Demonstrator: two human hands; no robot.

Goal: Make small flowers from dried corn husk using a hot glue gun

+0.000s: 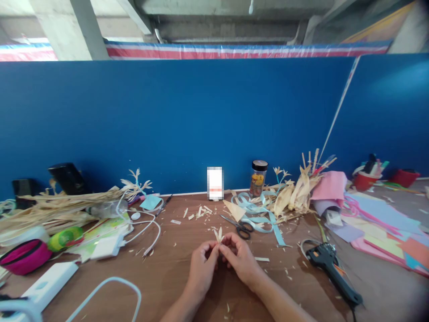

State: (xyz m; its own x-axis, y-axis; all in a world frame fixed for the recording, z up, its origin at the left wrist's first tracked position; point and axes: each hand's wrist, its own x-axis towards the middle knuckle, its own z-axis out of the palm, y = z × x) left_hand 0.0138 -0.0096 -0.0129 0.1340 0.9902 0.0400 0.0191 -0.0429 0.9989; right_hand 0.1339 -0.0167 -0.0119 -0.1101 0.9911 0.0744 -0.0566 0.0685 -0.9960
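Both hands meet above the near middle of the brown table. My left hand [204,264] and my right hand [239,257] pinch the base of a small corn husk flower [219,235] between thumbs and fingertips. Its pale, pointed petals stick up above the fingers; the lower part is hidden by the hands. Just beyond the right hand lie black-handled scissors [243,229], blades pointing left. A loose light blue ribbon [258,208] curls behind them. Cut husk scraps [203,211] are scattered farther back on the table.
A black glue gun [335,270] lies at right, beside coloured paper sheets [385,237]. Dried husks [291,192] and a black-lidded jar [258,179] stand behind. At left are a white power strip [50,284], cables, a pink pouch [25,259] and more husks [63,208]. A blue partition [167,120] closes the back.
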